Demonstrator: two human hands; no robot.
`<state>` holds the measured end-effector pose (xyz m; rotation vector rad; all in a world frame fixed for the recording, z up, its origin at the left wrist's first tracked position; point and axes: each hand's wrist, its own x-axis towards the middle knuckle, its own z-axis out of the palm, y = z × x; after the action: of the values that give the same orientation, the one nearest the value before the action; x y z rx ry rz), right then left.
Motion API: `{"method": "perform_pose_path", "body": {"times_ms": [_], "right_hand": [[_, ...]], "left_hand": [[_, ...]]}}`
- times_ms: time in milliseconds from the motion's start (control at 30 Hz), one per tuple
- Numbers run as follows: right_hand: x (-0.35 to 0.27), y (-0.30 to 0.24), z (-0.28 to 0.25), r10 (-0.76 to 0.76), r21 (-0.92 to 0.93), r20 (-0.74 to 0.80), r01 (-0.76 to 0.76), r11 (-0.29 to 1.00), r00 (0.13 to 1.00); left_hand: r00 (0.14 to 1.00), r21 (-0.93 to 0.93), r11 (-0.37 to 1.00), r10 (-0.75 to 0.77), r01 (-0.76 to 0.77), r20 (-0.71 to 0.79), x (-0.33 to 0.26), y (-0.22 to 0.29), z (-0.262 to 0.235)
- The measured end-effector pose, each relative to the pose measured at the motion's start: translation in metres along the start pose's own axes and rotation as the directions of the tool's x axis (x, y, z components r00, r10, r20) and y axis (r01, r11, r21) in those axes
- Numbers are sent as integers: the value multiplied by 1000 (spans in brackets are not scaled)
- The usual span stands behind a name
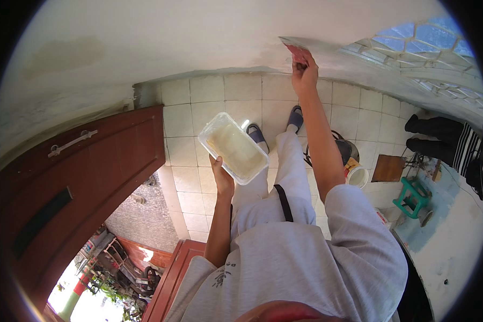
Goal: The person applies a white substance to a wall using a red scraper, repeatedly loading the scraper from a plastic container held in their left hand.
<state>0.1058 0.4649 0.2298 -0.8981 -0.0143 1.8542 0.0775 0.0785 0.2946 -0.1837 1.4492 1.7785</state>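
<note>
My left hand (220, 174) grips the near left side of a clear plastic tub (207, 142), held above the floor at waist height. Pale cream putty (235, 153) lies in the tub, spread over its bottom. Stretched far forward, my right hand (305, 76) is closed round the red handle of a putty knife (297, 51). The knife's thin blade lies against or very near the whitish wall (188, 35); I cannot tell whether it presses on it. Around the blade the wall has a slightly darker smear.
A brown wooden door (110, 147) stands at the left, beside an opening to outdoors. Light tiles (193, 155) cover the floor. To the right are a white bucket (357, 177), a green stool (412, 197), a grilled window (429, 40) and another person in black trousers (440, 137).
</note>
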Motion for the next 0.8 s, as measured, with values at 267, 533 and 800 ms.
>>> {"method": "perform_pose_path", "body": {"times_ms": [267, 533, 800], "right_hand": [[53, 34, -54, 120, -525, -83, -146, 838, 989], [36, 27, 7, 120, -72, -66, -124, 990, 991], [-6, 17, -16, -10, -347, -118, -32, 937, 993]], "left_hand": [[998, -58, 997, -57, 57, -8, 6, -15, 1], [999, -66, 997, -35, 33, -23, 5, -13, -11], [999, -50, 998, -49, 48, -24, 4, -14, -5]]}}
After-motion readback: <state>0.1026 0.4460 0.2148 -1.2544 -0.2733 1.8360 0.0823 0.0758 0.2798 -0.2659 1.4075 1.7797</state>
